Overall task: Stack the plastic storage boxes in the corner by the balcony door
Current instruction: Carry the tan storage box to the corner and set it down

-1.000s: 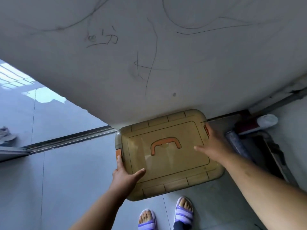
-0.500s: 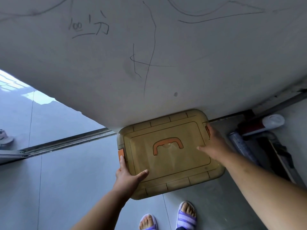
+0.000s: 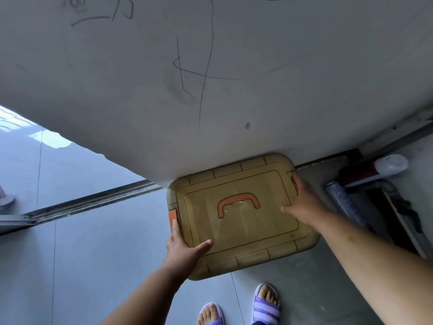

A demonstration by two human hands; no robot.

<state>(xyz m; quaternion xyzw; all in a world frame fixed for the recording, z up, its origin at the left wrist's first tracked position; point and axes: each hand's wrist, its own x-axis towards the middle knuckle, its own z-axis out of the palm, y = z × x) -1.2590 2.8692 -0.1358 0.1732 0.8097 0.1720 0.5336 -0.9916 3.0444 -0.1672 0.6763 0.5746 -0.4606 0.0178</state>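
An amber storage box (image 3: 241, 233) with an orange lid handle (image 3: 239, 197) is gripped at both short sides. The left hand (image 3: 185, 250) is clamped at the near left corner, thumb laid on the lid, and the right hand (image 3: 304, 204) is curled over the right edge. The box's far edge is set against the scribbled wall (image 3: 234, 102), beside the door track (image 3: 89, 202).

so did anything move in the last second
Nothing really moved. The storage box sits in the same spot against the wall, and the left hand and right hand grip its two ends as before. Only the view shifted: the scribbles slid up and left in frame.
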